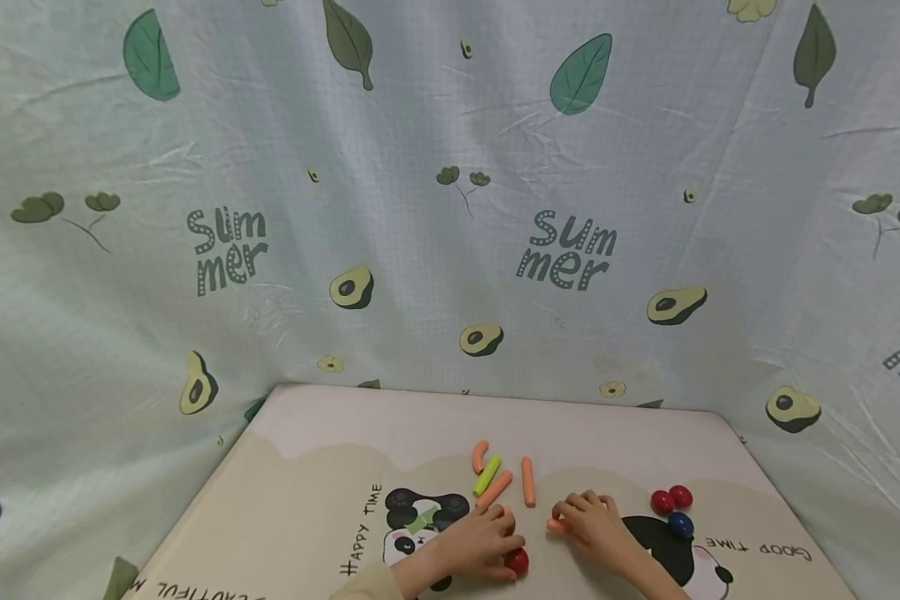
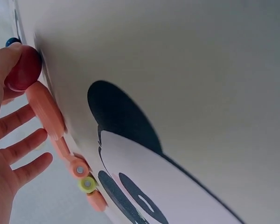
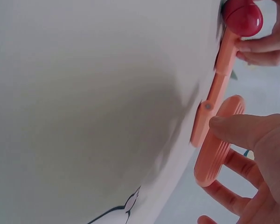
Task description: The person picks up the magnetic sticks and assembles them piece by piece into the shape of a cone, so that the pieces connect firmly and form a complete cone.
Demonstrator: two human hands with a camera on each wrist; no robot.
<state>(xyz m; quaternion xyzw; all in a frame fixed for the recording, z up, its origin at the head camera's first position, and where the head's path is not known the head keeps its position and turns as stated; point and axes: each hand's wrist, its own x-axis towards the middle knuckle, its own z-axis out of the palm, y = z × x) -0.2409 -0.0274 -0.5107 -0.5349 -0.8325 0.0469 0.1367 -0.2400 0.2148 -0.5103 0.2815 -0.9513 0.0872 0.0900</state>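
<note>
Left hand (image 1: pixel 480 540) is pinching a red ball (image 1: pixel 517 562) at the printed tabletop (image 1: pixel 270 508); right hand (image 1: pixel 592 523) is gripping an orange stick (image 3: pixel 212 158) between thumb and fingers. Lime stick (image 1: pixel 487 475) and other orange sticks (image 1: pixel 528 482) are lying just beyond the hands; two red balls (image 1: pixel 662 502) and one blue ball (image 1: pixel 681 525) are sitting together on the right.

A pale beige sleeve (image 1: pixel 369 583) ends above the left hand (image 1: pixel 483 540); the right hand (image 1: pixel 592 522) and visible forearm (image 1: pixel 647 573) are bare.
</note>
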